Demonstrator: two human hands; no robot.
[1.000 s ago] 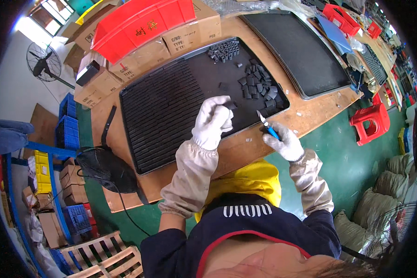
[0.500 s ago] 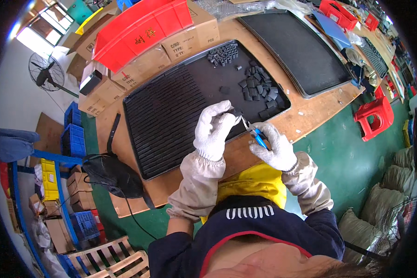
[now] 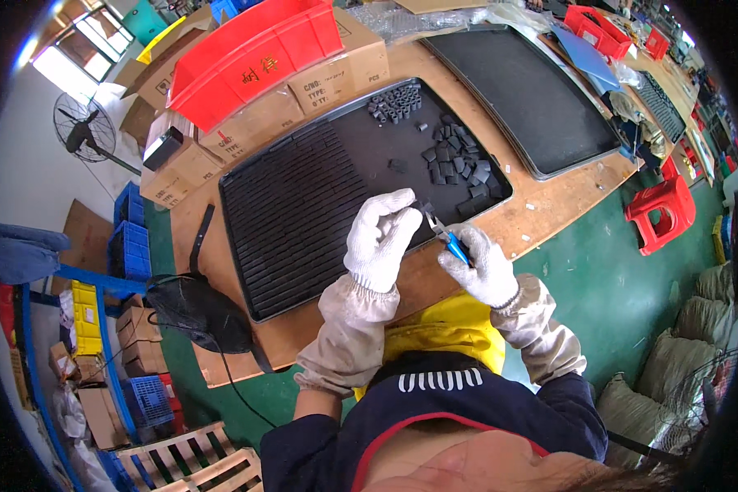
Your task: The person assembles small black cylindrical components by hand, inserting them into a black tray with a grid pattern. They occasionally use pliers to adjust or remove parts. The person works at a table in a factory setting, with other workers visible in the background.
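In my gloved left hand (image 3: 382,239) a small black piece (image 3: 424,207) is pinched between thumb and fingers. My gloved right hand (image 3: 482,266) is closed round blue-handled pliers (image 3: 457,246), whose metal jaws reach to that piece; whether they grip it I cannot tell. Both hands are over the near edge of a large black tray (image 3: 275,315). Neat rows of flat black pieces (image 3: 295,213) cover its left part. A loose heap of black pieces (image 3: 455,156) lies on the right side, and short black tubular pieces (image 3: 395,102) are grouped at the far corner.
Behind the tray stand cardboard boxes (image 3: 340,75) carrying a red bin (image 3: 254,61). Another stack of black trays (image 3: 524,94) lies to the right on the wooden table (image 3: 578,190). A black bag (image 3: 201,310) sits at the left edge; a red stool (image 3: 662,215) stands on the floor.
Both hands have shifted slightly nearer to me, with the black piece and pliers still held. The pliers' jaws remain by the piece.
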